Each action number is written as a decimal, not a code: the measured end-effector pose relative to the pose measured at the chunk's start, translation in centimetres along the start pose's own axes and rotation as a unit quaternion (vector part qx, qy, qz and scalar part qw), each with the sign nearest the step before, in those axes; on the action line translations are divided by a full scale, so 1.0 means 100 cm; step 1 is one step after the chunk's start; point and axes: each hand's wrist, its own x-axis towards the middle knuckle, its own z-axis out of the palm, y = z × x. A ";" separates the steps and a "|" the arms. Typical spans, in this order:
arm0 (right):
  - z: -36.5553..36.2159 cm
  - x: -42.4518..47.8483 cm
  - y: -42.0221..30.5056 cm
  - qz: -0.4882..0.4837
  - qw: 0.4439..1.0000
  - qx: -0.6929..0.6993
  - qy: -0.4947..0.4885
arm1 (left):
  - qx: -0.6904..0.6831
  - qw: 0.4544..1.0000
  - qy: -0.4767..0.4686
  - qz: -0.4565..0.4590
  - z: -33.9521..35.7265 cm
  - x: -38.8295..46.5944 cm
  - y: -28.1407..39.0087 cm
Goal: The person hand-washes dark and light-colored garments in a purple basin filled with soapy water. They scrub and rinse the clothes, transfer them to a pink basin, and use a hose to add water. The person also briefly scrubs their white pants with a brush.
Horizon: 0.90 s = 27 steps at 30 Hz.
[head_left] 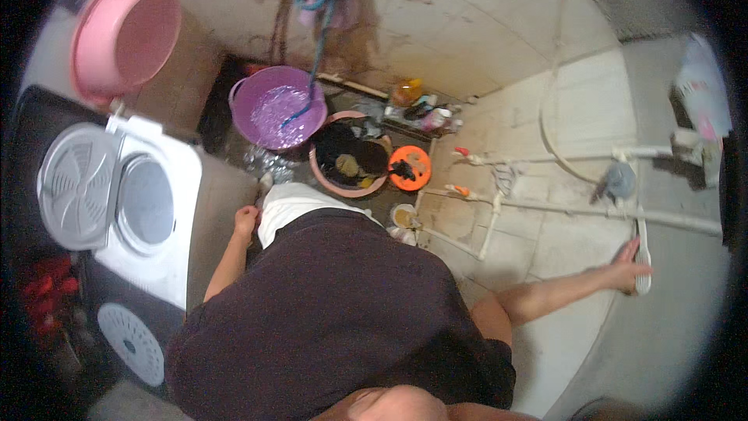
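My right hand (631,269) reaches out to the right and is shut around a slim white plastic object (643,257) at the wall, which looks like a brush with a long handle. My left hand (248,219) hangs low beside the washing machine (190,175), close to my white shorts (292,210). Its fingers look curled, but too small and partly hidden to read. Before me on the wet floor, a purple tub (239,99) holds water, with a blue hose (318,58) running into it. Next to it, a pink basin (321,178) contains dark contents and a yellowish round thing.
An orange lid or basin (423,178) and a small cup (403,215) stand near the pipes (561,209) on the tiled wall. Several bottles (432,117) line the corner. A large pink tub (93,41) hangs at upper left. The machine's spin lid (79,187) is raised.
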 end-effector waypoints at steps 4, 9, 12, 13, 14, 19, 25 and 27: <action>-0.006 0.006 0.006 0.011 0.992 -0.129 0.001 | -0.049 0.998 0.017 -0.042 0.003 -0.031 -0.013; -0.019 0.047 0.034 0.066 0.993 -0.073 -0.061 | -0.064 0.996 0.023 -0.058 0.001 -0.051 -0.013; 0.029 -0.004 0.004 0.007 0.986 -0.085 0.144 | -0.040 0.997 0.039 -0.050 -0.002 -0.061 -0.009; 0.028 -0.012 -0.004 -0.028 0.978 -0.149 0.146 | 0.015 0.997 0.039 -0.059 0.005 -0.068 0.002; 0.025 -0.019 -0.009 -0.062 0.964 -0.213 0.148 | 0.070 0.994 0.038 -0.068 0.010 -0.077 0.013; 0.027 -0.007 0.021 -0.189 0.929 -0.287 0.139 | 0.119 0.989 0.001 -0.082 -0.015 -0.061 -0.048; 0.023 -0.012 0.006 -0.164 0.939 -0.278 0.120 | 0.146 0.961 0.133 -0.191 -0.030 -0.095 -0.038; 0.009 -0.002 0.029 -0.184 0.937 -0.283 0.090 | 0.218 0.965 0.056 -0.133 -0.067 -0.089 -0.083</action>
